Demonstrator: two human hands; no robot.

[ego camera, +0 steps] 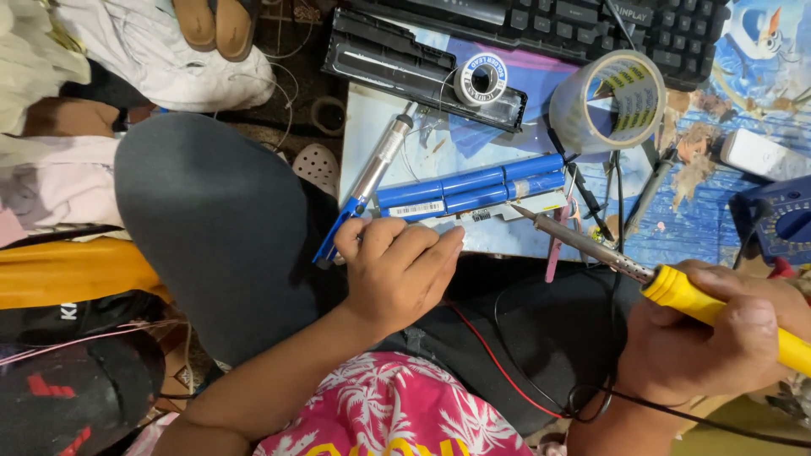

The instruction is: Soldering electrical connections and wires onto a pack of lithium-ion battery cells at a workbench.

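Observation:
A blue pack of cylindrical battery cells [473, 190] lies across a pale board, with a thin circuit strip [507, 213] along its near side. My left hand [397, 270] rests curled at the near left end of the pack, fingers pressing on the strip's edge. My right hand [718, 333] grips the yellow handle of a soldering iron [591, 247]; its metal tip touches the strip near the pack's right half. A blue and silver desoldering pump [372, 181] lies left of the pack.
A solder spool [483, 80] sits on a black plastic battery cover [397, 59]. A roll of clear tape [608, 101], a black keyboard [583, 25], a blue multimeter [781, 221], tweezers [650, 190] and loose wires surround the board. My grey-clad knee [211, 219] is at left.

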